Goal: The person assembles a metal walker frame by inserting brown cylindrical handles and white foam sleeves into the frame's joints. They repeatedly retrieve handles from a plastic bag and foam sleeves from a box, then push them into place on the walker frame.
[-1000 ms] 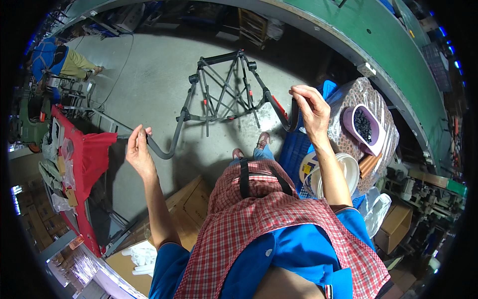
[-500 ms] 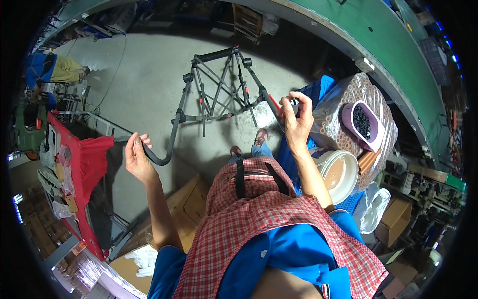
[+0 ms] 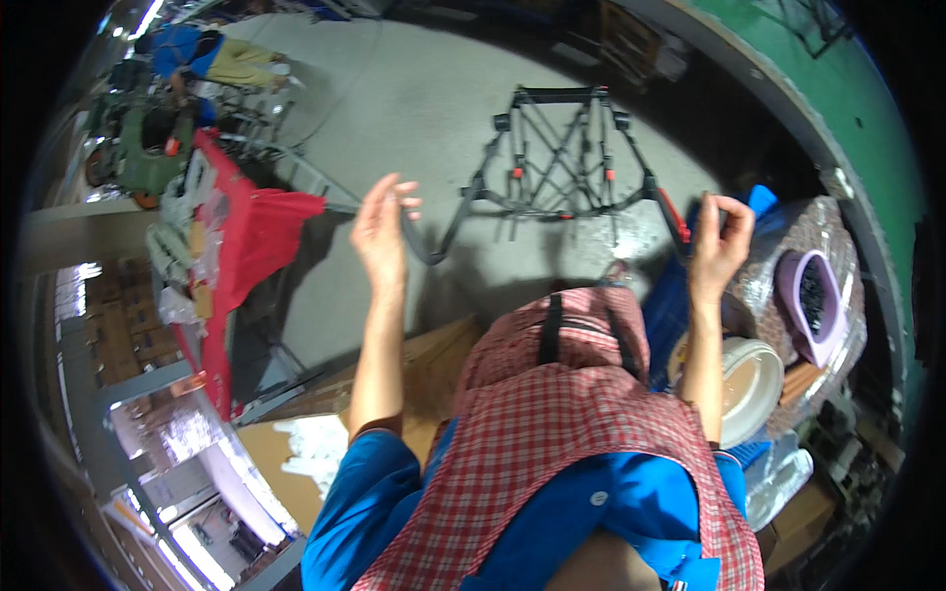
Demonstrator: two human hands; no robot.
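Note:
A black folding metal frame (image 3: 560, 169) with crossed struts, small wheels and red fittings stands on the grey concrete floor in front of me. My left hand (image 3: 382, 234) is raised at the end of its curved grey left handle (image 3: 426, 252), fingers loosely around it and partly spread. Over on the other side, my right hand (image 3: 719, 248) is closed on the right handle just behind a red sleeve (image 3: 674, 217). I wear a red checked apron over a blue top.
A red fabric cart (image 3: 246, 231) on a metal frame stands to my left. Cardboard boxes (image 3: 434, 350) lie at my feet. On my right are a white bowl (image 3: 757, 389), a purple bowl (image 3: 814, 295) on a patterned cover, and a green wall. A person in blue (image 3: 202, 49) is far off.
Both hands have come up and closer to me along with the frame's handles. My left hand's fingers have spread more. The view has tilted, so the frame sits higher.

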